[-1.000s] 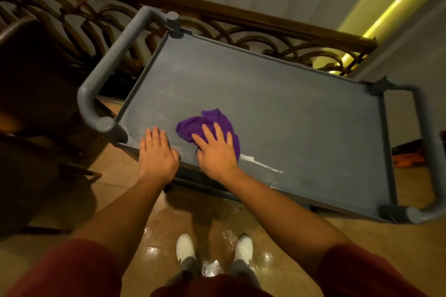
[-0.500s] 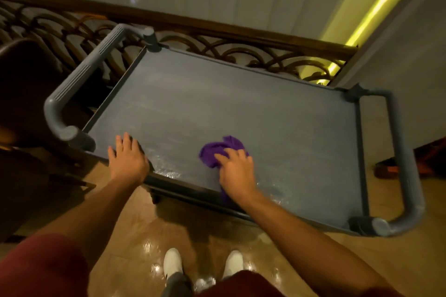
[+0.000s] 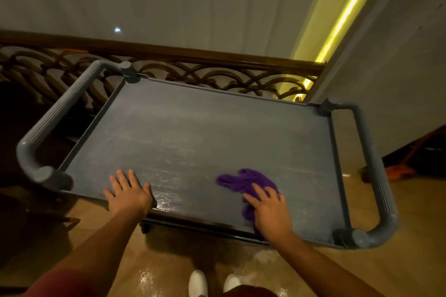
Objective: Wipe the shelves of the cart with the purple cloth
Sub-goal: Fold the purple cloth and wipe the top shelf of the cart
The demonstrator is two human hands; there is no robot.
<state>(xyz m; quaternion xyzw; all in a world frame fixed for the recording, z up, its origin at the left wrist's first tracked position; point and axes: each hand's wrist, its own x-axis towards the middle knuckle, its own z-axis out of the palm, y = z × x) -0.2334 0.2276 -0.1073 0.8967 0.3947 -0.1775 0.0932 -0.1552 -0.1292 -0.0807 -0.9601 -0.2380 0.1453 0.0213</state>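
Observation:
The grey cart's top shelf [image 3: 207, 137] fills the middle of the view, with a tubular handle at each end. A crumpled purple cloth [image 3: 246, 182] lies on the shelf near its front edge, right of centre. My right hand [image 3: 271, 212] presses flat on the cloth's near part, fingers spread over it. My left hand [image 3: 128, 193] rests flat on the front rim of the shelf at the left, fingers apart, holding nothing. A wet streaked patch shines between the two hands. The lower shelves are hidden under the top one.
A wooden railing with curved metal scrollwork [image 3: 193, 72] runs right behind the cart. The left handle [image 3: 55, 118] and right handle [image 3: 376, 176] stick out at the ends. A wall corner [image 3: 362, 67] stands at the right. My white shoes [image 3: 198, 282] stand on a glossy tan floor.
My right hand has slid the purple cloth to the right along the front of the shelf, leaving a wet streak. My left hand stays on the front rim.

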